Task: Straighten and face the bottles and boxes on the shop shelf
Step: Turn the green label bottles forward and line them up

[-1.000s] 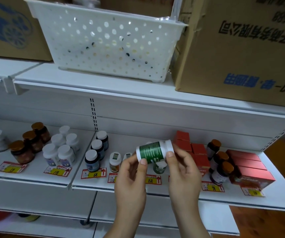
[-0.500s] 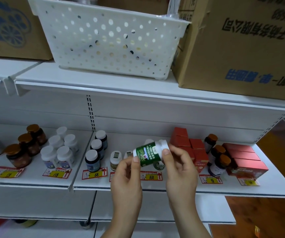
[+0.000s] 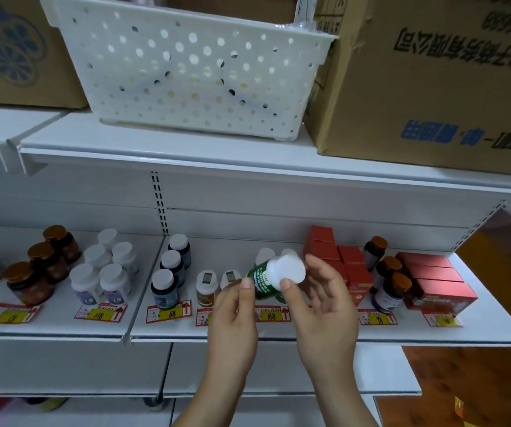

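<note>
both hands held one green-labelled bottle (image 3: 269, 280) off the shelf (image 3: 279, 334), above its front edge near the middle: the left hand (image 3: 232, 315) pinched the body, and the right hand (image 3: 322, 306) had its thumb on the white cap with the other fingers spread loosely behind. the bottle was tilted, cap toward the camera, so it was not yet set down or faced. on the shelf, the amber jars (image 3: 40, 263), white bottles (image 3: 103, 272) and dark bottles (image 3: 171, 269) toward the left end stood in tidy files (labels mostly unreadable). red boxes (image 3: 433, 282) near the right end lay stacked but slightly skewed, so i judged the task roughly midway.
</note>
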A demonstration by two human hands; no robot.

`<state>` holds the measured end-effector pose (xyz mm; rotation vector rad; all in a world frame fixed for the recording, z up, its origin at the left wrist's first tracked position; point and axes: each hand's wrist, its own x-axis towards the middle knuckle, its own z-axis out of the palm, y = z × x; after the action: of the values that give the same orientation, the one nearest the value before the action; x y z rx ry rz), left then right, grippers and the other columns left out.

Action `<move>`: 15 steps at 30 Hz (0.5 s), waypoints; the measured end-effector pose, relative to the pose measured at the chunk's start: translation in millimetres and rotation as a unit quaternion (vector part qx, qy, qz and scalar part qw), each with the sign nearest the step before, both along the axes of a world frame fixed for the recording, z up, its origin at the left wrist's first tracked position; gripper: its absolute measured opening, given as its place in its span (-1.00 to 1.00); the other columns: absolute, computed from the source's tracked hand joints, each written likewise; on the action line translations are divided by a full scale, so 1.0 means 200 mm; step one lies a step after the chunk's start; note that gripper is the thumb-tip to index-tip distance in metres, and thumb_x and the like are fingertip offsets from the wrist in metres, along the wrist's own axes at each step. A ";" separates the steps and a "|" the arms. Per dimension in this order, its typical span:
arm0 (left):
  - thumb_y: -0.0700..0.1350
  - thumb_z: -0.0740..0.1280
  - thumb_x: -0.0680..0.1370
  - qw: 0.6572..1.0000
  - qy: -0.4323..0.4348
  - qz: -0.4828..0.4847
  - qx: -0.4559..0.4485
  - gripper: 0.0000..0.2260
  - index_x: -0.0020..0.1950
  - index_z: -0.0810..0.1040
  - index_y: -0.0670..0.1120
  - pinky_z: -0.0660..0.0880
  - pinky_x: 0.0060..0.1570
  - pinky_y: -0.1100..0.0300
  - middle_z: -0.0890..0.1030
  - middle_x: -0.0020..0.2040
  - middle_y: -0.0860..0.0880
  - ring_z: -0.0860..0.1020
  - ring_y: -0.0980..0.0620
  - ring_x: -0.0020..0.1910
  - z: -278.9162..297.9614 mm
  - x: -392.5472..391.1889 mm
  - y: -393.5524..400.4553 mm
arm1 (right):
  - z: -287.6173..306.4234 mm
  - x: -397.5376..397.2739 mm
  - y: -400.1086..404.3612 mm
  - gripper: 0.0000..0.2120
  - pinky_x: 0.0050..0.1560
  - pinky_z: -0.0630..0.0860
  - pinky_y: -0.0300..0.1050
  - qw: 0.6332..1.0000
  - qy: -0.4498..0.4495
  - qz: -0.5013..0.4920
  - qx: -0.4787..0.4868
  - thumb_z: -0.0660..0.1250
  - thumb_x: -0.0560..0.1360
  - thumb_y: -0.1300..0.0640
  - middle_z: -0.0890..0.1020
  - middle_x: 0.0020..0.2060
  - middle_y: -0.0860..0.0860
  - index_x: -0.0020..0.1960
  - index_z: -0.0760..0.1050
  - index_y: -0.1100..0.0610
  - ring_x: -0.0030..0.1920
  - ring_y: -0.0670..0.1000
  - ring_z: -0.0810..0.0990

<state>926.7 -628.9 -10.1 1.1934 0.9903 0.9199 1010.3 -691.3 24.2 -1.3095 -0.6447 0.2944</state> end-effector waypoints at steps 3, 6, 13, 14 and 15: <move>0.19 0.15 0.64 0.996 -0.031 -0.027 -0.079 -0.68 0.16 0.65 0.12 0.59 0.19 -0.04 0.68 0.15 0.06 0.61 0.12 0.17 0.00 0.02 0.00 | -0.02 -0.02 -0.01 -0.43 0.22 0.53 -0.19 0.998 -0.053 0.012 -0.010 0.54 0.37 0.34 0.66 0.11 -0.14 0.26 0.47 -0.07 0.19 -0.05 0.62; 0.09 0.12 0.70 0.993 -0.040 -0.043 -0.102 -0.69 0.16 0.65 0.08 0.60 0.18 -0.03 0.71 0.09 0.08 0.63 0.09 0.17 0.02 0.03 -0.01 | -0.03 -0.02 -0.02 -0.36 0.24 0.52 -0.13 0.996 -0.090 0.009 -0.017 0.56 0.37 0.34 0.64 0.12 -0.16 0.27 0.46 -0.17 0.21 -0.03 0.60; 0.06 0.12 0.71 0.990 -0.067 -0.052 -0.109 -0.69 0.19 0.63 0.01 0.58 0.20 -0.08 0.71 0.10 0.02 0.64 0.03 0.18 0.03 0.06 -0.03 | -0.04 0.01 -0.02 -0.42 0.24 0.51 0.00 0.991 -0.131 -0.021 -0.018 0.50 0.43 0.12 0.62 0.20 -0.13 0.33 0.43 -0.28 0.28 0.02 0.57; 0.06 0.14 0.70 0.990 -0.085 -0.038 -0.106 -0.69 0.18 0.62 -0.03 0.58 0.20 -0.09 0.71 0.10 -0.02 0.64 0.00 0.17 0.04 0.07 -0.03 | -0.04 0.02 -0.01 -0.50 0.24 0.52 0.02 0.989 -0.143 -0.037 -0.017 0.47 0.46 0.07 0.60 0.22 -0.14 0.32 0.45 -0.28 0.28 0.02 0.57; 0.07 0.18 0.67 0.989 -0.108 -0.016 -0.099 -0.69 0.17 0.61 -0.08 0.58 0.18 -0.08 0.71 0.09 -0.06 0.65 -0.04 0.16 0.05 0.07 -0.03 | -0.04 0.03 -0.01 -0.59 0.23 0.53 0.02 0.986 -0.158 -0.053 -0.018 0.42 0.50 0.02 0.59 0.24 -0.16 0.30 0.49 -0.25 0.28 0.01 0.57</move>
<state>940.8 -635.8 -0.2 0.9197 0.8638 0.8820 1015.6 -693.4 16.2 -1.4336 -0.8360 0.0088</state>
